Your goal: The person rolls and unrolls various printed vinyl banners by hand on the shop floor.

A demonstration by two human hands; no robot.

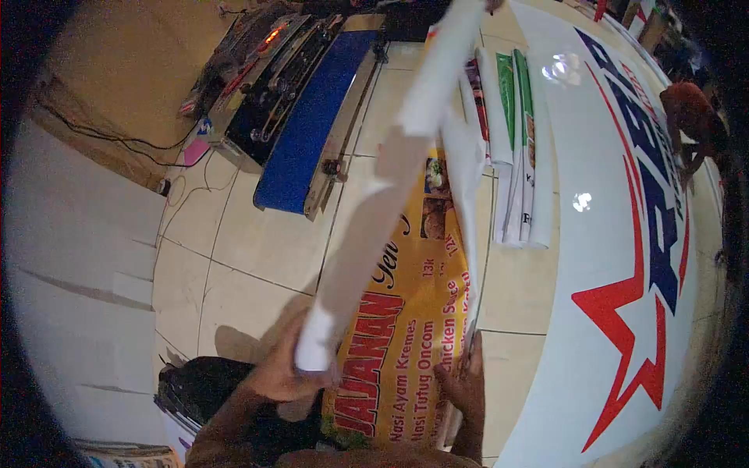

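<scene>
A yellow printed banner [421,312] with red and black lettering and food pictures stretches away in front of me. Along its left side runs a white rolled edge [343,288], slanting up toward the top of the view. My left hand [292,378] is wrapped round the near end of that roll. At the banner's right edge, my right hand [466,382] pinches the sheet, thumb on the printed face and fingers partly hidden behind it. The far end of the roll is smeared by motion.
A machine with a blue belt [316,109] lies on the tiled floor [257,242] at upper left, with cables beside it. Several rolled banners [519,156] lie beyond. A large white banner with a red star [624,327] spreads along the right. A black bag-like thing [203,386] is at lower left.
</scene>
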